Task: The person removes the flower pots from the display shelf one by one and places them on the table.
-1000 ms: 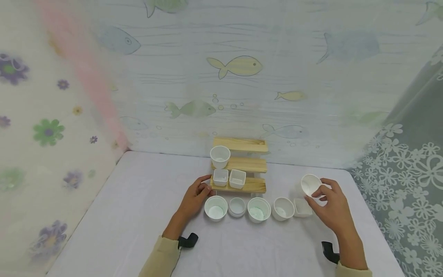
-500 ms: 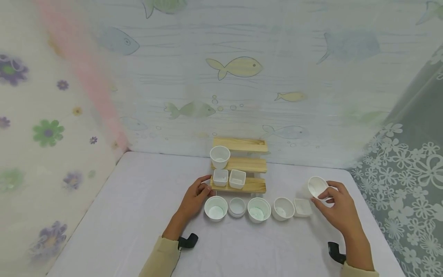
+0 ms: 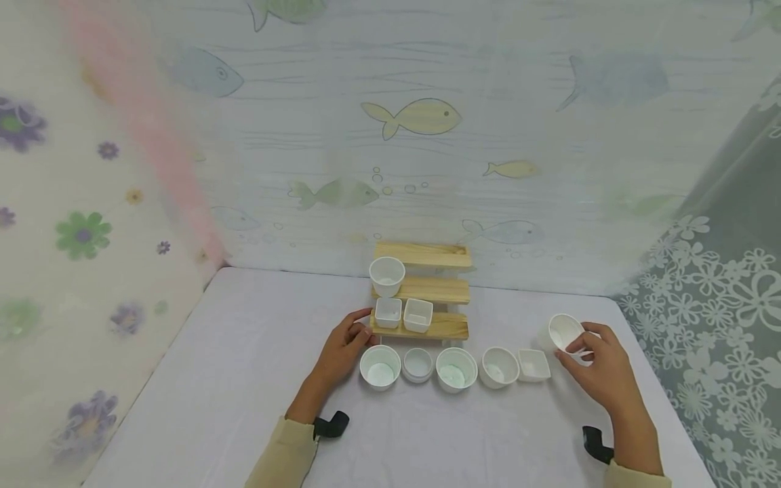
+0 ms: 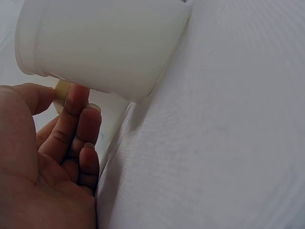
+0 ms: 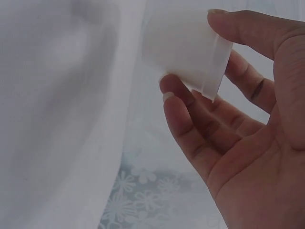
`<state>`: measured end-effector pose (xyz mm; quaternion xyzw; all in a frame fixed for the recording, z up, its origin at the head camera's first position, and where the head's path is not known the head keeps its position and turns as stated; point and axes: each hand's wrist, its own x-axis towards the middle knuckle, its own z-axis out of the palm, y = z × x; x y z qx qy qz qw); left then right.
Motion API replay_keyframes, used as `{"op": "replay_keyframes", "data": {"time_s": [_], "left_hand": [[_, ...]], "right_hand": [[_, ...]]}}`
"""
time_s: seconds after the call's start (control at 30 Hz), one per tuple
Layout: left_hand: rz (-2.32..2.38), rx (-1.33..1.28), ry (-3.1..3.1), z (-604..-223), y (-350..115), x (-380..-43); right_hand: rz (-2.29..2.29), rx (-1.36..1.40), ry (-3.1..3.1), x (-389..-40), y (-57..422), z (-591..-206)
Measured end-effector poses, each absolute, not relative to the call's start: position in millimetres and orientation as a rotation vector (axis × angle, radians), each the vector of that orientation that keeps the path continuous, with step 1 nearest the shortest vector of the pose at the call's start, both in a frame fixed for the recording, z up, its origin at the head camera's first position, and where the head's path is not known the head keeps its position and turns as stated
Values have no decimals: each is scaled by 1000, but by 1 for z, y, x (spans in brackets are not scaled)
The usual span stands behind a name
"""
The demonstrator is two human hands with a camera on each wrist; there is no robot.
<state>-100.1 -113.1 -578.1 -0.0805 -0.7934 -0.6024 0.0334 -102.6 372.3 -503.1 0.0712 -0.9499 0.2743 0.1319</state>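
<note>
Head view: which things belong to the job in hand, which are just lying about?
In the job, it seems:
white cup, held by the right hand
wooden rack, pinched by the left hand
three containers on the rack
five containers in a row

Surroundings only:
fish-print backdrop
flower-print sheet
lace curtain

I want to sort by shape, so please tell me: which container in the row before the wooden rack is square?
The white container at the row's right end, nearest the right hand; the other containers there have round rims.
</note>
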Motion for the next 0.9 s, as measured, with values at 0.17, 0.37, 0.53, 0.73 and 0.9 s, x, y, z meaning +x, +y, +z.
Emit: {"op": "replay_keyframes", "data": {"time_s": [0.17, 0.37, 0.53, 0.73, 0.9], "left_hand": [[-1863, -257, -2427, -577, -113, -99], [-1854, -245, -2440, -579, -113, -100], [-1850, -262, -2421, -578, -112, -101], [-1856, -255, -2418, -578, -112, -100], [-1868, -218, -2425, -579, -111, -100]], "right_hand": [[791, 192, -2784, -103, 375, -507], [779, 191, -2799, -104, 379, -510], [767, 202, -2805, -105, 381, -510], [768, 191, -2820, -105, 384, -512], [770, 173, -2857, -105, 387, -512]]}}
